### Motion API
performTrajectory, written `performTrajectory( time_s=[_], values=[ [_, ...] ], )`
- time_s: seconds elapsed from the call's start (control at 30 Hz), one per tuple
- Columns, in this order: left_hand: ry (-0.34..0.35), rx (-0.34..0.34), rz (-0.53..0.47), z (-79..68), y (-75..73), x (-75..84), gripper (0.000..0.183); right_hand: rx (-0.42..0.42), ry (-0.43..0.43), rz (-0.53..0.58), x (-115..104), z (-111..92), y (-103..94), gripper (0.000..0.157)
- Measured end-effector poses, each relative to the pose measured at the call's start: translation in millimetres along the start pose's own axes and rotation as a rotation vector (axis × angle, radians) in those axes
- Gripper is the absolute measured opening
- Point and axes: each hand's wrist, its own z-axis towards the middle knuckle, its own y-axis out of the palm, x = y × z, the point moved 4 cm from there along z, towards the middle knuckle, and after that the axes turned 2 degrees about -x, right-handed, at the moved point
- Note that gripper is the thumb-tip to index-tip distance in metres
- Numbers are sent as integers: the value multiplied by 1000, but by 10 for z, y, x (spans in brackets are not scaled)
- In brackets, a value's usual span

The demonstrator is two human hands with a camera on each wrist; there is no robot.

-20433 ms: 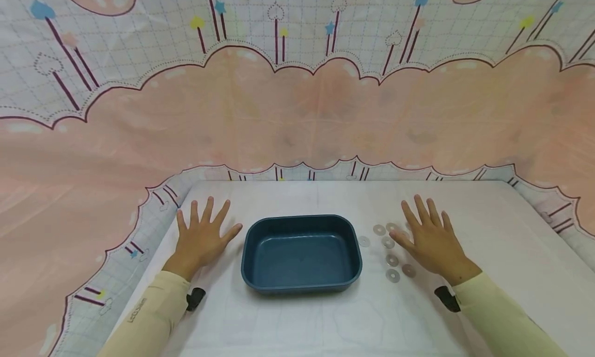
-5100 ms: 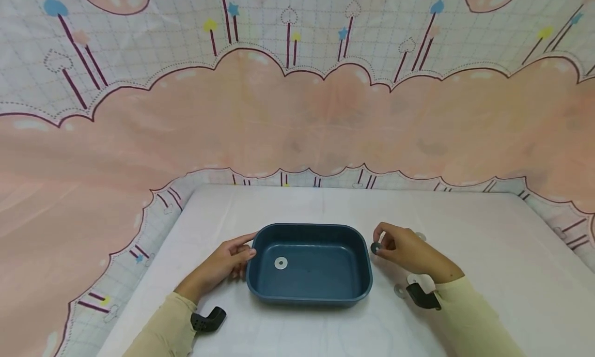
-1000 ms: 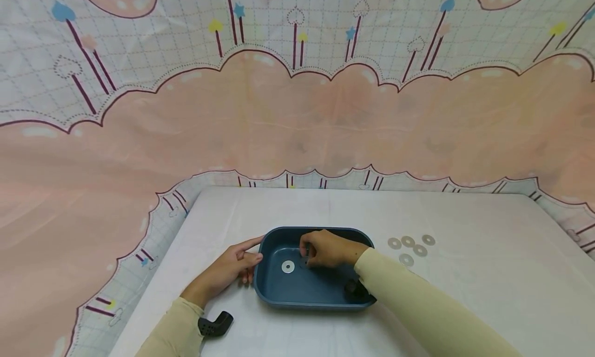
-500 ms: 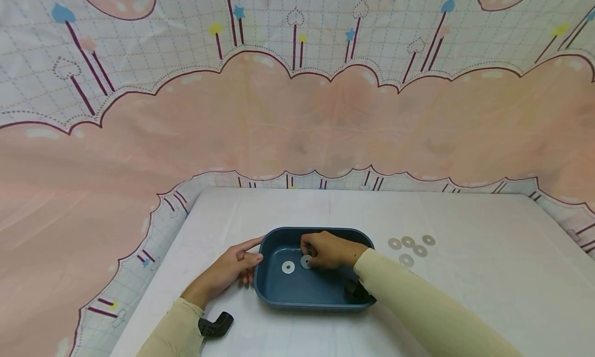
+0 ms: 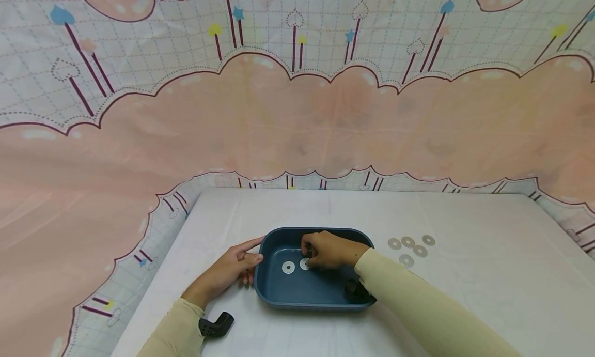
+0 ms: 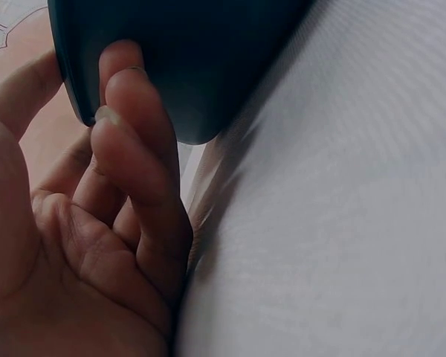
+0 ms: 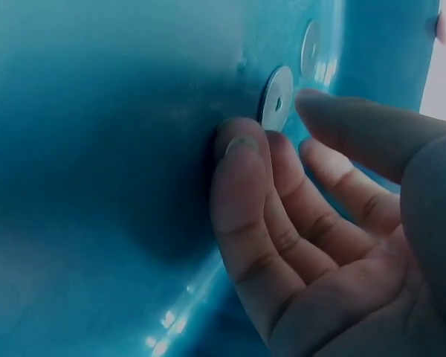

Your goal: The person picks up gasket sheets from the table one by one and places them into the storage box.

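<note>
A dark blue plastic tray (image 5: 307, 306) stands on the white-covered table. My left hand (image 5: 225, 269) holds its left end, index finger along the rim and the other fingers against the outer wall (image 6: 186, 82). My right hand (image 5: 330, 249) is down inside the tray, fingers bent beside a flat metal washer (image 5: 304, 264). In the right wrist view that washer (image 7: 279, 97) lies on the tray bottom, near the fingertips, with thumb and fingers spread apart. Farther left lies a second washer (image 5: 288, 267), flat on the bottom. The right forearm hides the tray's right end.
Several more washers (image 5: 407, 242) lie loosely grouped on the table, right of the tray. Black wrist camera mounts (image 5: 216, 325) stick out from the sleeves. A patterned cloth (image 5: 297, 124) hangs behind the table.
Twenty seconds ago the tray held nothing and both hands were spread above the table. A second ago my right hand held the second washer edge-on; it now lies flat on the tray bottom.
</note>
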Motion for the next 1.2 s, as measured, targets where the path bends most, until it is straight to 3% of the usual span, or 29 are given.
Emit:
performTrajectory(
  time_s=[0.47, 0.8, 1.2],
  values=[
    [-17, 0, 3, 23, 17, -13, 63, 26, -28, -65, -20, -237, -168, 14],
    [-21, 3, 4, -12, 24, 6, 63, 132, -132, -58, -14, -561, -388, 24],
    [-8, -2, -7, -32, 44, 11, 64, 251, -126, 13, 125, -1024, -550, 22]
  ],
)
